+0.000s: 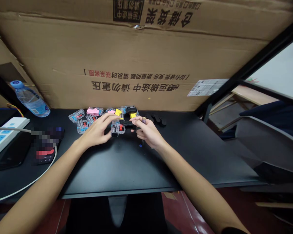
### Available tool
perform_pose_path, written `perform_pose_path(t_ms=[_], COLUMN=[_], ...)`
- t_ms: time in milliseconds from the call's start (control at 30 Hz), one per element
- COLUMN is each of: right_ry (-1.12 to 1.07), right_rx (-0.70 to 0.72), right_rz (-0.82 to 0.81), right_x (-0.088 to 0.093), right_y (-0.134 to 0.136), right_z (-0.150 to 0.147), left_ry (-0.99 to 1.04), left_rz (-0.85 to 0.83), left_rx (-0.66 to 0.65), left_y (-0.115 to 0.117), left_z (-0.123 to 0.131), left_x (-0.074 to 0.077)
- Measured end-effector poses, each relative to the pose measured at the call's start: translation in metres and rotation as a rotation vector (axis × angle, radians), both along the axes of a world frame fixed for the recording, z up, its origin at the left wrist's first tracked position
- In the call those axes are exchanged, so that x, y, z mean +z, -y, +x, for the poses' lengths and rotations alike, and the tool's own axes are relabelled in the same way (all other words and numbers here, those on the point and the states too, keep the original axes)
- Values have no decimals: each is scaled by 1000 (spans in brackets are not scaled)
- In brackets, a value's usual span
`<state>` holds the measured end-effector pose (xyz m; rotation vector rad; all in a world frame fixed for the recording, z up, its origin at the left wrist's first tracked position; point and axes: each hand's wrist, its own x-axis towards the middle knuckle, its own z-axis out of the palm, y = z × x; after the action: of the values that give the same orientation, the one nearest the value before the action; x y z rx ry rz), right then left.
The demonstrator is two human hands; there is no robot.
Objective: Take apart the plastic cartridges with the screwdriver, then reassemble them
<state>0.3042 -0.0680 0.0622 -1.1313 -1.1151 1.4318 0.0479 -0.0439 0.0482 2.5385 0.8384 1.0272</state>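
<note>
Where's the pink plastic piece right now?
In the head view, the pink plastic piece sits at the far edge of the clear plastic cases on the black desk, just beyond the left hand.

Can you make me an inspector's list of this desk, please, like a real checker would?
surface: black desk, things lying on it
job's things: clear plastic cases, pink piece, yellow piece
clutter: water bottle, power strip, blurred object
grips: left hand at a clear case; right hand by a small purplish piece
cables: white cable curving over the desk
surroundings: printed cardboard box behind
</note>
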Motion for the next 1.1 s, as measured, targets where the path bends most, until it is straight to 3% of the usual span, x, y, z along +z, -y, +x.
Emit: perform_pose_path(t_ms=[133,200,333,433,533,633,733,833,1100], right_ry=[74,202,575,717,792,855,878,851,592], right_rx=[98,121,39,167,298,334,293,222,-22], right_rz=[-63,5,360,455,463,457,483,529,547], right_x=[-2,-4,-7,-9,-13,-15,-15,-15,-8], right_y=[0,-1,0,1,-1,-4,-4,-1,4], right_z=[-1,-1,2,5,8,10,9,6,4], left_ry=[57,126,165,139,90,93,169,220,272], left_rz=[56,-47,-410,-602,-673,-639,-578,-622,-711], left_rx=[-127,-114,49,75,15,2,-21,-26,-71], left_y=[5,7,8,6,3,3,4,3,-1], left_z=[7,12,16,15,16,17,19,20,19], left_x=[2,0,-5,-10,-14,-19,-23,-25,-23])
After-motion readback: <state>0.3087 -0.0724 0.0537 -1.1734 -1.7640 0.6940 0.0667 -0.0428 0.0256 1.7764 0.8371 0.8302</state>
